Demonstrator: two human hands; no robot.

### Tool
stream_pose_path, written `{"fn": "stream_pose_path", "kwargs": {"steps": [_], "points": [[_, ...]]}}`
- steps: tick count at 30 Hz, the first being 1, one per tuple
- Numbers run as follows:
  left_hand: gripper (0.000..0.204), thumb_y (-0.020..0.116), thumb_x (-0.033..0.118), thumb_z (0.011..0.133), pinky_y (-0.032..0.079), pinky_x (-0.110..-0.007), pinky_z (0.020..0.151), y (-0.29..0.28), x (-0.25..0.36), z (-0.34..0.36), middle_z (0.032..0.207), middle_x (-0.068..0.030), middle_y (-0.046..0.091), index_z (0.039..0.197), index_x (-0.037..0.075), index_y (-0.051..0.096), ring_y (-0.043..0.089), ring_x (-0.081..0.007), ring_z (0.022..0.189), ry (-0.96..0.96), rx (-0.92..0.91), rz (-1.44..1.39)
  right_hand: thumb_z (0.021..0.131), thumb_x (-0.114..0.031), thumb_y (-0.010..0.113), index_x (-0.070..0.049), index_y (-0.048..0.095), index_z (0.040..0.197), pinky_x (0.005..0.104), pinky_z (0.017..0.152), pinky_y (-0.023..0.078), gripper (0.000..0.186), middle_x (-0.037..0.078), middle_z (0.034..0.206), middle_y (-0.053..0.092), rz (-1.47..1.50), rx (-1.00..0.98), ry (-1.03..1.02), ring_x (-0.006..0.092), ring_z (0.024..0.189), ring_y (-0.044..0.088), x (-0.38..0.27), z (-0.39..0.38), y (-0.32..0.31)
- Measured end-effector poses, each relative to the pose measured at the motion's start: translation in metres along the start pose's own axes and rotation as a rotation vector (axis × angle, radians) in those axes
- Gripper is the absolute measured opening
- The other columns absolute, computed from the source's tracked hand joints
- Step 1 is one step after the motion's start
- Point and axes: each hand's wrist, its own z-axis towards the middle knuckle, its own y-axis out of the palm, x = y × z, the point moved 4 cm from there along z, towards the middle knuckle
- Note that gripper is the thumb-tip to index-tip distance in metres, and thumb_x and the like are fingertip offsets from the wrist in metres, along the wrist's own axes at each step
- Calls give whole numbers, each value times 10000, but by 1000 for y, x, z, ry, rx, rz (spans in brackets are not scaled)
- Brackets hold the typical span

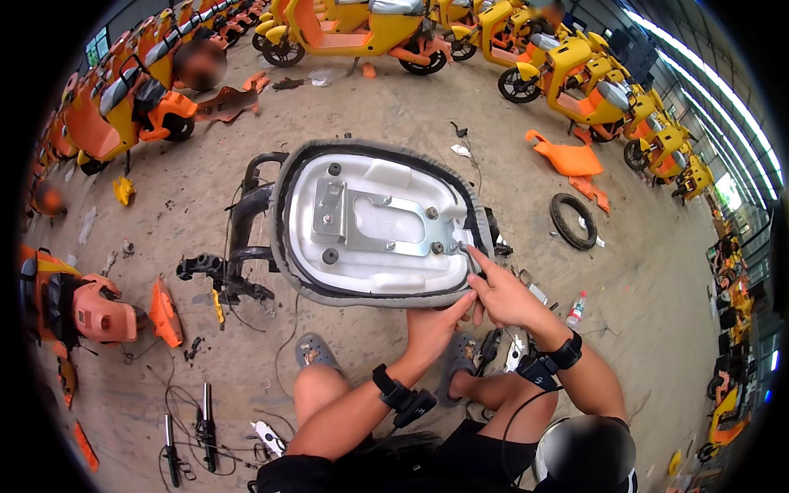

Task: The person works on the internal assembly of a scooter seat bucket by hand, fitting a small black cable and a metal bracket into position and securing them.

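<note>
An upturned scooter seat lies in front of me, its white plastic underside facing up inside a grey padded rim. A metal bracket is fastened on it with several bolts, and black rubber stops stand around it. My left hand grips the near rim, its fingers partly hidden under the seat. At the near right corner my right hand holds the rim with curled fingers. Its index finger stretches to a bolt at the bracket's right end. A dark tubular frame extends left from beneath the seat.
Yellow and orange scooters stand in rows ahead and on both sides. A loose tyre, orange panels and a bottle lie to the right. Fork tubes and cables lie at lower left, near an orange scooter body.
</note>
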Motion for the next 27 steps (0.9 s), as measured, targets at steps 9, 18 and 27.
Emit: {"fn": "stream_pose_path", "kwargs": {"steps": [9,18,27], "points": [[252,803,208,806,439,-207,475,-4,-1,0,767,-12,672,917,11,689,602,-73,600,-28,-12,30,1032,-114,413,-98,31,1548,284,521,505,642,169,804,664,578,112,-242,180,582,628,24,-9,-12],[251,801,202,804,443,-215,477,-2,5,1,758,-18,667,904,7,678,599,-86,581,-9,-7,52,925,-188,626,-32,664,1194,264,585,438,314,43,817,641,-113,305,-404,88,643,513,41,28,-54],[243,794,202,811,449,-227,474,-3,6,1,760,-20,662,889,10,668,597,-92,581,2,-26,76,874,-229,676,-114,742,1053,360,734,478,222,110,899,661,-524,348,-522,275,847,626,27,51,-64]]}}
